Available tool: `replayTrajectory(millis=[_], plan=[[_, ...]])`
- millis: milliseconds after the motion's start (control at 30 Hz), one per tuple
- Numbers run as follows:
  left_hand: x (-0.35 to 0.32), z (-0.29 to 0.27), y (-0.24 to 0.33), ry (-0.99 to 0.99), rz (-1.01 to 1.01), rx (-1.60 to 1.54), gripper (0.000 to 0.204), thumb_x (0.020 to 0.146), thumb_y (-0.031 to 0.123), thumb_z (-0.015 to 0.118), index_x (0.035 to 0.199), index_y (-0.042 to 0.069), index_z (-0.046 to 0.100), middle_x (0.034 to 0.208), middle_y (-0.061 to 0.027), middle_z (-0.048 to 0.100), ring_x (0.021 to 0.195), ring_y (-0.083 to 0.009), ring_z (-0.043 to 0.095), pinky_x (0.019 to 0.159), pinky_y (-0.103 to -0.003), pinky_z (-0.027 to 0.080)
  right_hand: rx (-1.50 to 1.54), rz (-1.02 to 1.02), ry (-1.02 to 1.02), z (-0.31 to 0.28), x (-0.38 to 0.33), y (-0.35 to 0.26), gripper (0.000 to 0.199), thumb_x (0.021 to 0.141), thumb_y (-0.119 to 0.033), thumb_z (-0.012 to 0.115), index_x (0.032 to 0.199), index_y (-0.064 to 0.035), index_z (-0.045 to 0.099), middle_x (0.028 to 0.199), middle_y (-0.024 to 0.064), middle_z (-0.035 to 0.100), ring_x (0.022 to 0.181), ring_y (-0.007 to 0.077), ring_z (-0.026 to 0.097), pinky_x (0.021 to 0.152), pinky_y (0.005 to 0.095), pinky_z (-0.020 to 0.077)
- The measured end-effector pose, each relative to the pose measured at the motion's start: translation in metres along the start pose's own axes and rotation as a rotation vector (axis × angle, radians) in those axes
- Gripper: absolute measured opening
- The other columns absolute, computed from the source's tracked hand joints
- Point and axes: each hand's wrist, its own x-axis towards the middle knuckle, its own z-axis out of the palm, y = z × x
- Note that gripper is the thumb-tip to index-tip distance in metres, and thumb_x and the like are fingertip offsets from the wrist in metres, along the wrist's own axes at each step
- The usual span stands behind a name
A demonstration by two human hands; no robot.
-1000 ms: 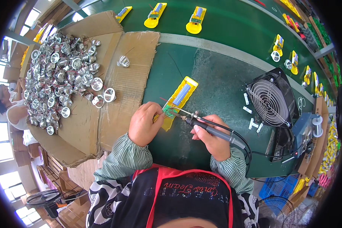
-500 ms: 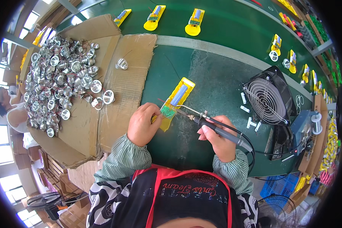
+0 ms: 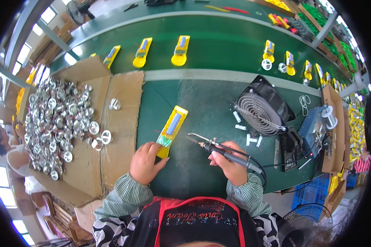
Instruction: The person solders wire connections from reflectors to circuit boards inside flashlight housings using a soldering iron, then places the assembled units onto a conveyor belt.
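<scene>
Just left of the frame's centre, a yellow casing (image 3: 182,111) lying slantwise on the green tabletop (image 3: 210,107), with a blue cell (image 3: 173,124) in its upper part and a green circuit board (image 3: 165,141) below that. Bounded at left by a cardboard flap (image 3: 123,91), along the top by a pale strip (image 3: 218,75), at right by a black fan (image 3: 257,117) with a wire guard. Widest open room rightward of the casing; tighter toward the flap's ragged edge. Small white parts (image 3: 250,140) just below the fan, well apart from the casing.

At centre left, the left hand (image 3: 145,164) at the casing's lower end, fingers bent along the left side, thumb spread away from them; touching, but impossible to tell whether pinching. Right of centre, the right hand (image 3: 231,164) closed around a soldering iron (image 3: 237,160), tip pointing up and left, apart from the board.
</scene>
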Motion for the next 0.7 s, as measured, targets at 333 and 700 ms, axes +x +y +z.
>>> replayTrajectory(millis=[333,700], plan=[[0.269,0.091,0.031,-0.084,0.114,-0.574,0.043,0.081,0.024,0.066,0.116,0.002,0.054,0.11,-0.016,0.058,0.095,-0.0295,0.06,0.082,-0.035,0.047,-0.01,-0.022,0.182,-0.032,0.0,-0.001,0.017,0.082,-0.003,0.063,0.096,0.0036,0.056,0.079,0.0119,0.065,0.067,0.0142,0.064,0.06,0.0252,0.0528],[0.338,0.049,0.028,0.151,-0.094,0.522,0.068,0.08,0.029,0.065,0.139,0.022,0.031,0.139,-0.01,0.037,0.117,-0.0409,0.046,0.086,-0.061,0.04,-0.054,0.132,0.168,-0.044,0.009,0.004,0.019,0.082,-0.005,0.065,0.097,0.0019,0.057,0.083,0.0094,0.066,0.07,0.0125,0.064,0.062,0.0249,0.0526]])
